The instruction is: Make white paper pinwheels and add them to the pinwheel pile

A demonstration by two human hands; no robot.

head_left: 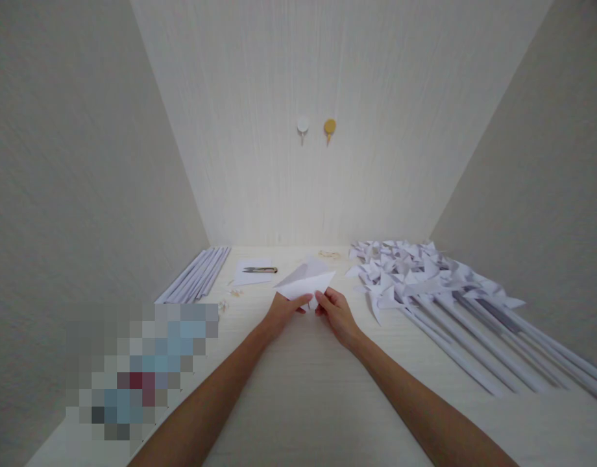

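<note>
A white sheet of paper [305, 283], creased and partly folded up, is held above the middle of the table. My left hand [289, 307] grips its near left edge, thumb on top. Close beside it, my right hand [333, 306] pinches the near right edge between thumb and fingers. The two thumbs almost meet at the near edge, where a short dark line, perhaps a slit, shows. Behind my left hand lies a pair of thread snips [260, 270] on a flat white paper piece [244, 280].
Many paper pinwheels [400, 266] on rolled paper sticks [474, 344] are heaped at the right. Rolled paper tubes [198, 275] lie at the left, beside a blurred-out patch. Small rubber bands [329, 254] lie at the back. Two hooks, white [302, 126] and yellow [330, 126], hang on the wall.
</note>
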